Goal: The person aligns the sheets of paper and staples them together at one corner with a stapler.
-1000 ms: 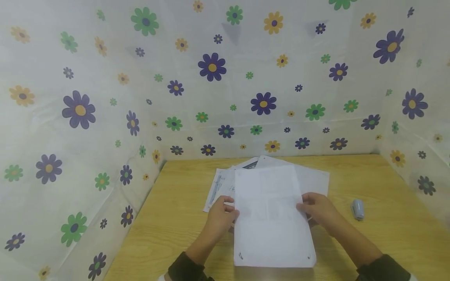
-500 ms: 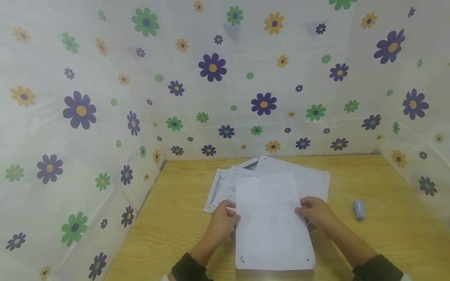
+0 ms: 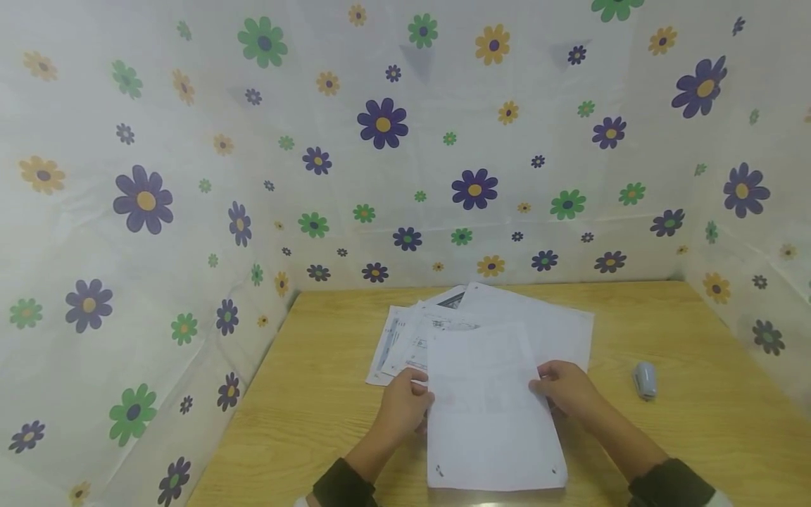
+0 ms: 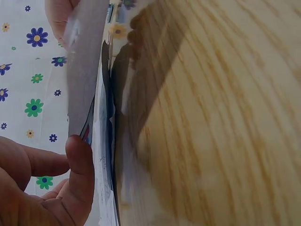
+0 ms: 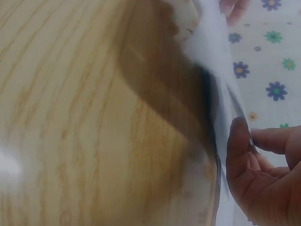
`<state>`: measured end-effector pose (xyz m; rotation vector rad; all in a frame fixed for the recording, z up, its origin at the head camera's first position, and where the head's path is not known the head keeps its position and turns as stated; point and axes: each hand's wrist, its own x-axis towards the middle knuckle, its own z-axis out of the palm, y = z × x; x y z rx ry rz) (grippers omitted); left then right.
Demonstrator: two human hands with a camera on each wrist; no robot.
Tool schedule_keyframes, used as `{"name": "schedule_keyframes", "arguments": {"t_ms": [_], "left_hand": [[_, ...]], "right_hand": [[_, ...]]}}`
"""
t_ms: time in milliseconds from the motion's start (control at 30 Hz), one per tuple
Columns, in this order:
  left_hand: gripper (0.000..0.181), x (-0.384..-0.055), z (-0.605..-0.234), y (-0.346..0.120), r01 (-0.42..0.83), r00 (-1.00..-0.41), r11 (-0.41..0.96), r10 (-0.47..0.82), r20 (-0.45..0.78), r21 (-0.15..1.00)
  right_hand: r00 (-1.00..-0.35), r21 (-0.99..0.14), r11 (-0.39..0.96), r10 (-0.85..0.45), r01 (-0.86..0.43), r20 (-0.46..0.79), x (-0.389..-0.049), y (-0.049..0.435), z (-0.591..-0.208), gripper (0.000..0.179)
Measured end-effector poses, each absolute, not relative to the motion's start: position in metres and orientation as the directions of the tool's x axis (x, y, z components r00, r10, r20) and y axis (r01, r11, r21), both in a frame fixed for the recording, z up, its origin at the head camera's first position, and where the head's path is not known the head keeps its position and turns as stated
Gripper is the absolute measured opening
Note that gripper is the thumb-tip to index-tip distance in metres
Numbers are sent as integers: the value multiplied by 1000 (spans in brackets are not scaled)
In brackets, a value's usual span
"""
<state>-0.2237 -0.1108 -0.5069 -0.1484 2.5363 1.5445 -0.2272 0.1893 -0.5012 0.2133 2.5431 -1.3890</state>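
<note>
Between both hands is a small stack of white paper sheets (image 3: 494, 422), blank side up with faint print showing through and small dark marks at its two near corners. My left hand (image 3: 404, 401) pinches its left edge between thumb and fingers; in the left wrist view the layered sheets (image 4: 82, 89) show edge-on above the table. On the opposite edge, my right hand (image 3: 564, 387) pinches the stack the same way, and the right wrist view shows the paper edges (image 5: 216, 52) between thumb and fingers. The stack's far end overlaps other papers in the head view.
Behind the held stack lie fanned printed sheets (image 3: 399, 345) and a blank white sheet (image 3: 564, 324). A small light-blue stapler (image 3: 645, 380) stands to the right on the wooden table (image 3: 304, 394). Flower-patterned cloth (image 3: 355, 190) encloses the back and sides.
Both hands have drawn the paper stack slightly toward the body and lower, uncovering more of the printed sheets behind it. The stapler and the other papers stay in place.
</note>
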Motion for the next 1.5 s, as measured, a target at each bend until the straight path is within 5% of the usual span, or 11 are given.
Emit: {"name": "schedule_keyframes", "arguments": {"t_ms": [1500], "left_hand": [[41, -213, -505, -114, -243, -959, 419, 31, -281, 875]], "right_hand": [[-963, -700, 684, 14, 204, -268, -230, 184, -495, 53]]}}
